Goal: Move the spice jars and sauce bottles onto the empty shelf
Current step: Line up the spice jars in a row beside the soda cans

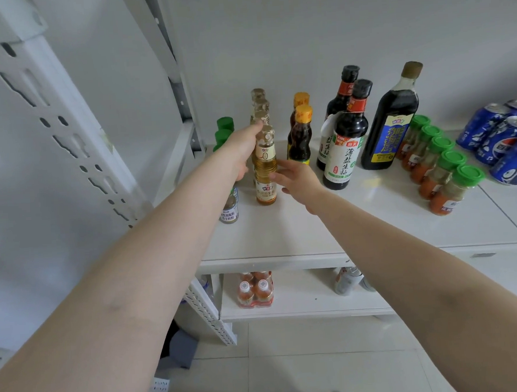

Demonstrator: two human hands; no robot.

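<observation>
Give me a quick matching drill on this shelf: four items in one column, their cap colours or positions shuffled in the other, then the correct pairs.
Column 1
1. Front golden oil bottle
2. Large dark vinegar bottle
3. Spice jars on the right
4. Pepsi cans

Column 2
A. Far right end of the shelf
B. Green lids, in a row running front to back
C. Between the left hand and right hand
D. Brown cap, standing near the wall

Pairs: 1-C, 2-D, 3-B, 4-A
</observation>
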